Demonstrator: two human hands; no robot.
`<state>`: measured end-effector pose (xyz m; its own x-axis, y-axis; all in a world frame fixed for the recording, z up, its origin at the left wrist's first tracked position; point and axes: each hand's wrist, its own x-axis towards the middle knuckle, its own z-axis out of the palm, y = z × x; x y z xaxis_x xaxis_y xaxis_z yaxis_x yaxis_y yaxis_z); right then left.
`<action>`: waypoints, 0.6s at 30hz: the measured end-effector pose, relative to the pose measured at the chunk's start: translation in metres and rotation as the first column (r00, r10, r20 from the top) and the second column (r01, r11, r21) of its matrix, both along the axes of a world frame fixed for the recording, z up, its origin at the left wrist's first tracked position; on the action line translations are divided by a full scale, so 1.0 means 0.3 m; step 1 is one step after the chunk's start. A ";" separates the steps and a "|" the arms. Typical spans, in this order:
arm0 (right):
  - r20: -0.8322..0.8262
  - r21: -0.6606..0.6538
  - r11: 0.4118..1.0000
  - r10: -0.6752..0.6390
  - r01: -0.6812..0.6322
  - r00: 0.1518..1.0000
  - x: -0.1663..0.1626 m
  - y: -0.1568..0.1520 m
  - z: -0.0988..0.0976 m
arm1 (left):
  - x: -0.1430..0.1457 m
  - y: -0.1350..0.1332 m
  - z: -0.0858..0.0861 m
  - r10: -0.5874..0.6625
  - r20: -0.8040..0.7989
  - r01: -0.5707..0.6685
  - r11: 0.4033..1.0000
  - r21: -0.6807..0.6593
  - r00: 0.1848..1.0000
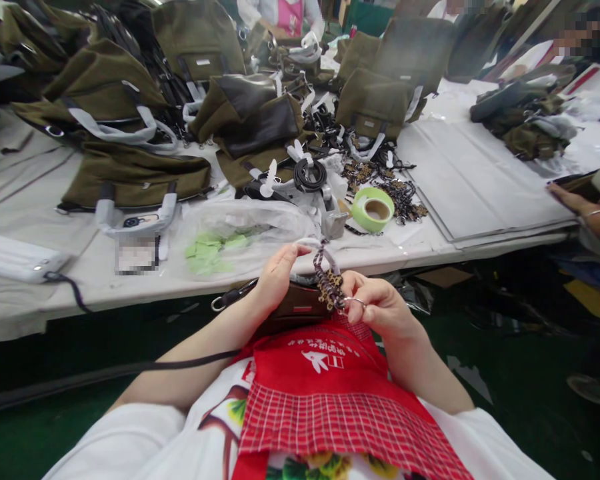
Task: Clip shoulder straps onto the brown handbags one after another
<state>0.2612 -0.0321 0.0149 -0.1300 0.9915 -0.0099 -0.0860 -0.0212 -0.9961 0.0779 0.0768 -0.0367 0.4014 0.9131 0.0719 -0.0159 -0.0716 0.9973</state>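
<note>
Beyond the left hand [279, 275], a clear bag [275, 219] holds green scraps [213, 252].

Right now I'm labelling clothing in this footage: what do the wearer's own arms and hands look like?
The left hand and right hand are gloveless. Short white sleeves leave the forearms bare, and a black cord crosses the left one.

A red apron [283, 373] covers the front, carrying white lettering [330, 347], a small white logo [316, 362] (rather like a rabbit's head) and a red-and-white checked panel [340, 423]. The white shirt [180, 443] has short sleeves [123, 430] and a green, yellow and brown print [236, 410].
</note>
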 end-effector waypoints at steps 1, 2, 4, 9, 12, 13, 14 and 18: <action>-0.027 -0.029 0.999 0.014 -0.015 1.000 0.006 -0.004 0.011 | 0.002 0.005 0.003 -0.031 -0.030 0.032 0.999 0.018 0.999; -0.054 -0.062 0.998 0.014 -0.017 0.998 0.009 -0.004 0.016 | 0.004 0.007 0.010 -0.061 -0.055 0.063 0.997 0.038 0.997; -0.118 -0.128 0.992 -0.002 -0.013 0.993 0.007 0.006 0.005 | 0.008 0.006 0.032 -0.112 -0.067 0.117 0.990 0.077 0.991; -0.150 -0.286 0.957 -0.094 0.047 0.984 0.000 0.048 -0.098 | 0.019 -0.011 0.077 -0.298 -0.109 0.311 0.941 0.136 0.948; -0.116 -0.293 0.953 -0.109 0.070 0.987 0.007 0.065 -0.139 | 0.025 -0.016 0.075 -0.314 -0.172 0.343 0.923 0.174 0.934; -0.106 -0.272 0.960 -0.103 0.071 0.989 0.010 0.070 -0.145 | 0.026 -0.016 0.073 -0.302 -0.195 0.336 0.925 0.177 0.933; -0.099 -0.241 0.968 -0.102 0.076 0.990 0.011 0.076 -0.147 | 0.028 -0.015 0.072 -0.290 -0.214 0.328 0.929 0.173 0.933; -0.198 -0.205 0.973 -0.149 0.108 0.969 -0.010 0.082 -0.135 | 0.034 -0.021 0.088 -0.236 -0.193 0.267 0.951 0.155 0.952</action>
